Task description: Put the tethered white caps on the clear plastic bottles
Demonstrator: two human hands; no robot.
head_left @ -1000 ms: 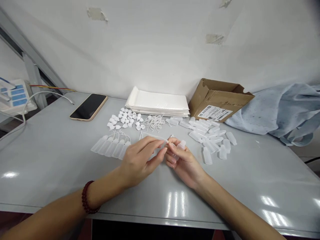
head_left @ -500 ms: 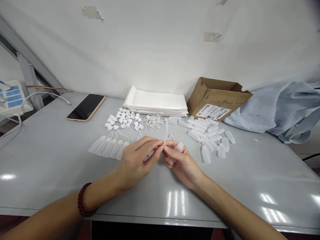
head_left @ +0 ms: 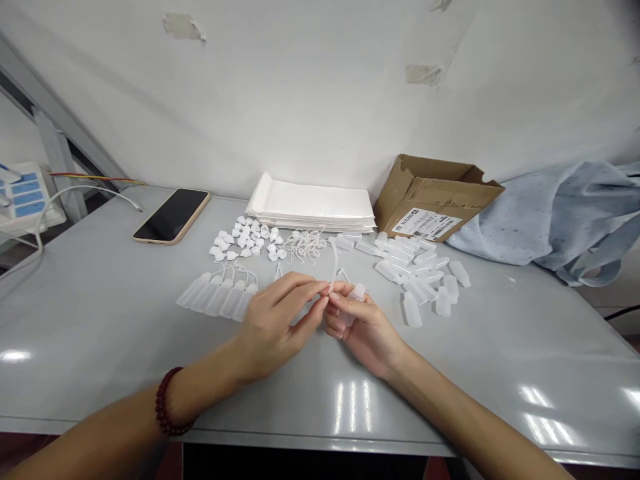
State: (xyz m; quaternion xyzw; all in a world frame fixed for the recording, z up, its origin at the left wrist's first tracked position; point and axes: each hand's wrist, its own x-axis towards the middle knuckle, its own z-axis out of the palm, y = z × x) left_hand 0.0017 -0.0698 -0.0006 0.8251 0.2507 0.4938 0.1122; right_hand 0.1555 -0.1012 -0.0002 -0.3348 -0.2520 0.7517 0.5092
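Note:
A small translucent plastic bottle point(head_left: 358, 292) lies in my right hand point(head_left: 367, 327), its neck showing above the curled fingers. My right thumb and forefinger also pinch the lower end of a thin white strap point(head_left: 335, 261), which curves upward. At that same end, the fingertips of my left hand point(head_left: 273, 323) come together on the strap, touching my right hand. The strap's lowest part is hidden by fingers. Left of my hands, several bottles with looped straps point(head_left: 220, 297) lie in a row. Loose bottles point(head_left: 413, 267) are scattered on the right.
White caps point(head_left: 245, 235) and a heap of straps point(head_left: 304, 245) lie beyond my hands. Behind them are white padded envelopes point(head_left: 317, 200), a cardboard box point(head_left: 440, 193) and pale blue cloth point(head_left: 555, 220). A phone point(head_left: 173, 215) rests at left on the grey table point(head_left: 240, 413).
The strap's upper part bows slightly more to the right. My left fingertips have shifted a little at its lower end; the bottle stays in my right hand.

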